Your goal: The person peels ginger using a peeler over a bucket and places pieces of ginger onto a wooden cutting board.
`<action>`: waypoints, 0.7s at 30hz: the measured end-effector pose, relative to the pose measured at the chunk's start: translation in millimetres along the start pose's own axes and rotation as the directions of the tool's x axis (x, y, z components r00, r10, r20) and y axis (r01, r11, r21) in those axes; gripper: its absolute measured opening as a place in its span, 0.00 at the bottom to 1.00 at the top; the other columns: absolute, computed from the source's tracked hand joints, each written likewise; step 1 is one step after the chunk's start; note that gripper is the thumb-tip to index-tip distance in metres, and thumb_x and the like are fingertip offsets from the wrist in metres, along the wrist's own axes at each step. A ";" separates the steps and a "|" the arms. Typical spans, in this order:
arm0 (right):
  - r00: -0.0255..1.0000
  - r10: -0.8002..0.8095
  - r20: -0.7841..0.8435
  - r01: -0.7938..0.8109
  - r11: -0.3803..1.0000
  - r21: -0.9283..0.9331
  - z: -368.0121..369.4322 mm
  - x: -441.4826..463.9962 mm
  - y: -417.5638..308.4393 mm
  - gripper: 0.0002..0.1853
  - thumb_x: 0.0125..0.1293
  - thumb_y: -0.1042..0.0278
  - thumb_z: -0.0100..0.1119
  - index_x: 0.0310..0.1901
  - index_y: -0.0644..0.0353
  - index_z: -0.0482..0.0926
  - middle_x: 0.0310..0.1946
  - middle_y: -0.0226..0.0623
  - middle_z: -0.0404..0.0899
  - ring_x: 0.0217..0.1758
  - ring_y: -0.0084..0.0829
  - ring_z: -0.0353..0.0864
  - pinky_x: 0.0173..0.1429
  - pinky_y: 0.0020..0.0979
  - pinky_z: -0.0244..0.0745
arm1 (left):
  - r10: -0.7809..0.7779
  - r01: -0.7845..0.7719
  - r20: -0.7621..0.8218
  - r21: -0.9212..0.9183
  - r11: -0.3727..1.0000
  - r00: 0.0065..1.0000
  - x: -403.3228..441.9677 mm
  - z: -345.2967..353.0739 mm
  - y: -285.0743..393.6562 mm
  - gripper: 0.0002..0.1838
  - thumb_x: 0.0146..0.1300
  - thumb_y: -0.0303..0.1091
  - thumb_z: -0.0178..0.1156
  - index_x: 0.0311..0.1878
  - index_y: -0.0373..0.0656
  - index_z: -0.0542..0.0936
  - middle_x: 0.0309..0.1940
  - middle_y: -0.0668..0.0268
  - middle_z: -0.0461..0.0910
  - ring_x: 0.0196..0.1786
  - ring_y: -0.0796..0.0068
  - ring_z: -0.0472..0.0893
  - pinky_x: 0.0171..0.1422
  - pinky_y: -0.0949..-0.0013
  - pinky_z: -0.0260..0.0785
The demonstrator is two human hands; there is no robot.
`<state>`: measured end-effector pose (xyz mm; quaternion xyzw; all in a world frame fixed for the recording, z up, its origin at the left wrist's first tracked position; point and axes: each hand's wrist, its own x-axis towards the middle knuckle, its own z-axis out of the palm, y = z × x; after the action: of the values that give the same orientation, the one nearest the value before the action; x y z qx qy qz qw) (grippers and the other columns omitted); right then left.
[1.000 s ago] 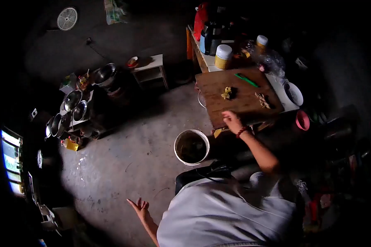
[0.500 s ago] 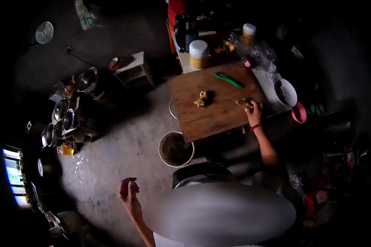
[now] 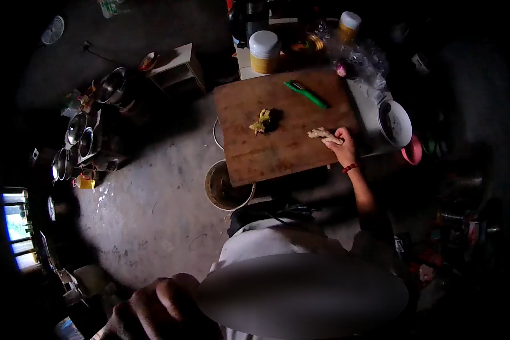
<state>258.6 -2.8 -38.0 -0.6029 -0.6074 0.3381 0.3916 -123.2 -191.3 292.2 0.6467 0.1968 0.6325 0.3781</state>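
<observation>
A pale, knobbly piece of ginger (image 3: pixel 323 135) is pinched between the thumb and fingers of my right hand (image 3: pixel 344 148), over the right side of a wooden cutting board (image 3: pixel 292 150). A red bead bracelet circles that wrist. Another ginger piece (image 3: pixel 262 121), yellower, lies left of it on the board. Farther back on the board rests a green-handled peeler (image 3: pixel 306 94). Large and close to the camera, my left hand (image 3: pixel 161 309) is raised at the bottom with its fingers curled. A blurred oval cuts off part of it, and whatever it may hold is hidden.
A bucket (image 3: pixel 230 192) stands on the floor below the board's left corner. Behind the board is a white-lidded yellow jar (image 3: pixel 264 52). A white bowl (image 3: pixel 395 123) and a pink bowl (image 3: pixel 412 150) are at the right. Metal pots (image 3: pixel 79 129) and a low stool (image 3: pixel 178 62) stand left.
My left hand has come up from the lower left, close to the camera. My right hand has shifted slightly left with the ginger, which shows more clearly. The view has tilted a little.
</observation>
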 end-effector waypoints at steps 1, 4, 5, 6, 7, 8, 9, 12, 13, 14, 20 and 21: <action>1.000 -0.015 0.003 0.015 0.995 0.098 0.3 -0.7 -10.0 0.18 0.50 0.75 0.68 0.38 0.59 0.67 0.33 0.27 0.66 0.37 0.21 0.68 0.39 0.24 0.69 | 0.002 -0.002 0.006 -0.002 1.000 1.000 1.7 0.8 0.8 0.13 0.61 0.37 0.58 0.43 0.37 0.74 0.35 0.63 0.73 0.35 0.76 0.70 0.38 0.74 0.62; 0.989 0.110 0.100 -0.144 0.880 0.453 6.1 1.7 -24.0 0.16 0.53 0.74 0.67 0.37 0.59 0.68 0.34 0.25 0.66 0.39 0.19 0.67 0.39 0.21 0.69 | 0.003 -0.003 0.024 -0.009 1.000 1.000 4.0 3.0 2.6 0.13 0.61 0.36 0.57 0.43 0.37 0.74 0.35 0.62 0.73 0.36 0.76 0.71 0.39 0.74 0.62; 0.989 0.108 0.100 -0.142 0.880 0.454 7.9 1.4 -29.8 0.16 0.53 0.74 0.67 0.37 0.59 0.68 0.34 0.25 0.66 0.39 0.19 0.67 0.39 0.21 0.69 | 0.005 -0.004 0.028 -0.010 1.000 1.000 4.1 2.4 4.1 0.13 0.61 0.36 0.57 0.43 0.37 0.74 0.36 0.62 0.73 0.37 0.75 0.71 0.39 0.74 0.62; 0.990 0.113 0.089 -0.140 0.904 0.404 10.1 0.7 -37.3 0.15 0.54 0.74 0.66 0.38 0.59 0.68 0.34 0.26 0.67 0.38 0.18 0.68 0.40 0.22 0.70 | 0.008 -0.008 0.032 -0.012 1.000 0.999 4.1 1.9 4.7 0.13 0.61 0.35 0.57 0.43 0.37 0.74 0.36 0.62 0.73 0.37 0.75 0.71 0.39 0.73 0.63; 0.990 0.117 0.082 -0.139 0.926 0.351 13.7 -0.6 -43.2 0.14 0.55 0.73 0.66 0.38 0.59 0.68 0.34 0.26 0.67 0.38 0.18 0.69 0.40 0.22 0.70 | 0.015 -0.015 0.033 -0.017 1.000 0.999 4.2 1.2 7.5 0.13 0.61 0.35 0.57 0.43 0.36 0.74 0.36 0.62 0.73 0.37 0.75 0.71 0.40 0.73 0.63; 0.990 0.113 0.090 -0.137 0.927 0.349 19.2 -1.7 -47.0 0.14 0.55 0.73 0.66 0.38 0.59 0.68 0.34 0.26 0.67 0.38 0.18 0.69 0.40 0.22 0.70 | 0.023 -0.022 0.033 -0.020 1.000 0.999 4.8 -0.6 9.1 0.13 0.61 0.35 0.57 0.44 0.36 0.74 0.36 0.61 0.73 0.38 0.75 0.71 0.40 0.73 0.63; 0.988 0.063 0.144 -0.120 0.894 0.432 25.3 -2.9 -51.6 0.14 0.56 0.73 0.64 0.40 0.59 0.69 0.34 0.26 0.70 0.36 0.18 0.72 0.39 0.22 0.70 | 0.031 -0.030 0.035 -0.022 0.999 0.999 4.9 -2.6 11.4 0.13 0.61 0.35 0.57 0.44 0.36 0.74 0.37 0.61 0.73 0.38 0.74 0.71 0.40 0.73 0.63; 0.972 0.000 0.237 -0.125 0.850 0.512 40.8 -5.5 -72.1 0.13 0.58 0.73 0.63 0.41 0.58 0.70 0.34 0.27 0.73 0.35 0.19 0.74 0.38 0.22 0.70 | 0.045 -0.044 0.031 -0.029 0.999 0.998 2.0 -7.6 16.3 0.12 0.61 0.34 0.56 0.44 0.36 0.74 0.37 0.61 0.73 0.39 0.74 0.72 0.41 0.72 0.64; 0.962 0.001 0.273 -0.147 0.845 0.514 44.1 -7.5 -84.1 0.13 0.57 0.73 0.63 0.41 0.59 0.70 0.35 0.27 0.73 0.35 0.19 0.74 0.39 0.22 0.70 | 0.052 -0.051 0.028 -0.032 0.998 0.998 2.0 -9.3 18.8 0.12 0.61 0.33 0.56 0.44 0.36 0.74 0.37 0.60 0.73 0.39 0.73 0.72 0.42 0.72 0.64; 0.951 0.002 0.309 -0.169 0.840 0.516 47.1 -9.3 -96.4 0.13 0.57 0.73 0.63 0.41 0.59 0.71 0.35 0.27 0.74 0.35 0.19 0.74 0.40 0.22 0.70 | 0.053 -0.052 0.027 -0.032 0.998 0.998 1.9 -10.4 19.9 0.12 0.61 0.33 0.56 0.44 0.36 0.74 0.38 0.60 0.73 0.39 0.73 0.72 0.42 0.72 0.65; 0.906 -0.080 0.415 -0.157 0.847 0.508 74.3 -16.1 -140.7 0.12 0.59 0.71 0.63 0.42 0.60 0.72 0.36 0.28 0.75 0.38 0.20 0.75 0.42 0.24 0.72 | -0.105 0.107 -0.071 0.027 0.994 0.992 -5.3 -16.1 -5.5 0.12 0.61 0.31 0.56 0.45 0.35 0.74 0.39 0.59 0.73 0.41 0.72 0.72 0.44 0.70 0.66; 0.885 -0.148 0.442 -0.116 0.848 0.517 78.0 -17.6 -150.4 0.11 0.60 0.70 0.62 0.42 0.60 0.72 0.36 0.28 0.75 0.39 0.20 0.75 0.43 0.24 0.72 | -0.202 0.210 -0.130 0.054 0.976 0.971 -10.0 -15.9 -21.9 0.12 0.62 0.31 0.55 0.45 0.35 0.74 0.39 0.59 0.73 0.41 0.72 0.72 0.45 0.70 0.66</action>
<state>118.8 -22.3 57.4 -0.3672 -0.5712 0.6233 0.3877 -134.9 -180.8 268.0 0.5949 0.3072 0.6215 0.4068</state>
